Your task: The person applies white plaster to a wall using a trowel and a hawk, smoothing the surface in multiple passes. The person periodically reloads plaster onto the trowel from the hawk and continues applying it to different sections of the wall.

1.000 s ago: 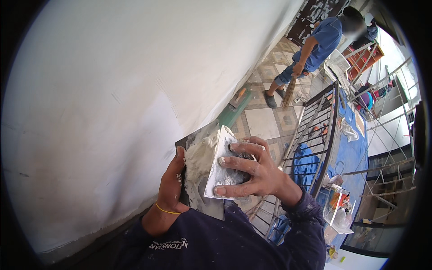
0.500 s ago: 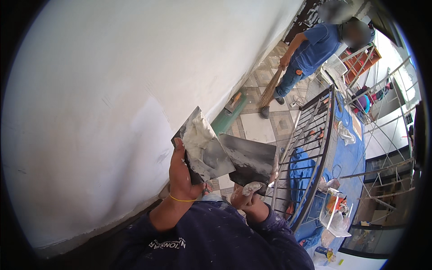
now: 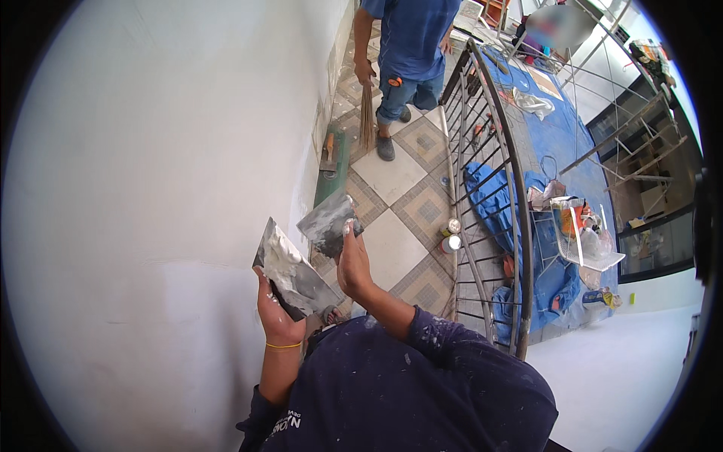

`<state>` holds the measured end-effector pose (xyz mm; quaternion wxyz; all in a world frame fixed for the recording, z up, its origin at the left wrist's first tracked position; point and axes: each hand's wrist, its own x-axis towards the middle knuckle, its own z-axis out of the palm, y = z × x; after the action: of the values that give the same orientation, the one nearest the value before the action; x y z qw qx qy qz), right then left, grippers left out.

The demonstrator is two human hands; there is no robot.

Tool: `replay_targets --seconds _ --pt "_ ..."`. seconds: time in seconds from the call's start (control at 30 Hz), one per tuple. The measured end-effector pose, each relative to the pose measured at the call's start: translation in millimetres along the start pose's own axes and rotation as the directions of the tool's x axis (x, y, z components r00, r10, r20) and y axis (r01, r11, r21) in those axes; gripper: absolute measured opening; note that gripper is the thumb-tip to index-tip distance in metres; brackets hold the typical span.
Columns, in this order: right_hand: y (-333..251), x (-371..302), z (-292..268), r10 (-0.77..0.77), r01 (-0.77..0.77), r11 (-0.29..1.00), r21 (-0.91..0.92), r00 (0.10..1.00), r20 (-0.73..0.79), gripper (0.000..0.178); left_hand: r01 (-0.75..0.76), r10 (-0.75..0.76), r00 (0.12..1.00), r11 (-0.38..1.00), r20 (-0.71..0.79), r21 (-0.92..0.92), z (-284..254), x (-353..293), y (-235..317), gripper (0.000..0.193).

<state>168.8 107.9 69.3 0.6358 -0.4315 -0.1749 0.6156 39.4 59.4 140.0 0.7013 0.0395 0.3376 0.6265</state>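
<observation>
My left hand [image 3: 279, 322], a yellow band at its wrist, is closed around a wide steel putty knife [image 3: 312, 288]. A thick heap of white putty [image 3: 283, 260] lies along that blade. In my right hand [image 3: 354, 265] is a second wide putty knife [image 3: 325, 220], its grey blade thinly smeared with putty. The fingers wrap behind it and its handle is hidden. The second blade is above and to the right of the loaded one, with a small gap between them. The pale wall [image 3: 173, 188] rises close on my left.
A green board [image 3: 328, 184] with a trowel [image 3: 329, 153] on it lies along the wall. Ahead, a person in blue [image 3: 410, 38] holds a broom [image 3: 367, 120]. On the right runs a dark metal railing [image 3: 518, 203], two cans [image 3: 451, 243] beside it, blue sheeting [image 3: 553, 143] and scaffolding beyond.
My view has turned to the right. The two putty knives, overlapping before, have come apart, the right hand's blade now higher and tilted differently. The person with the broom appears nearer and more upright.
</observation>
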Motion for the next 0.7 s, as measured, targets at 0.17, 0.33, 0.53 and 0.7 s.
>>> replay_targets --seconds 0.17,0.33,0.53,0.7 --pt "11.9 57.2 11.6 -0.282 0.275 0.868 -0.414 0.958 0.045 0.053 -0.010 0.001 0.987 0.999 0.161 0.050 7.2 37.4 5.8 0.050" --pt "1.6 154.8 42.8 -0.311 0.324 0.729 -0.603 0.941 0.130 0.049 0.052 -0.053 0.999 0.992 0.001 0.119 48.4 102.3 17.3 0.057" --pt "-14.4 291.5 71.9 -0.232 0.224 0.808 -0.544 0.971 0.055 0.049 -0.019 0.024 0.999 0.994 -0.039 0.108 96.2 196.7 28.7 0.057" --pt "-14.6 374.0 91.3 -0.338 0.271 0.800 -0.534 0.941 -0.029 0.048 0.019 -0.011 0.995 0.997 -0.096 0.077 109.5 245.3 35.3 0.056"
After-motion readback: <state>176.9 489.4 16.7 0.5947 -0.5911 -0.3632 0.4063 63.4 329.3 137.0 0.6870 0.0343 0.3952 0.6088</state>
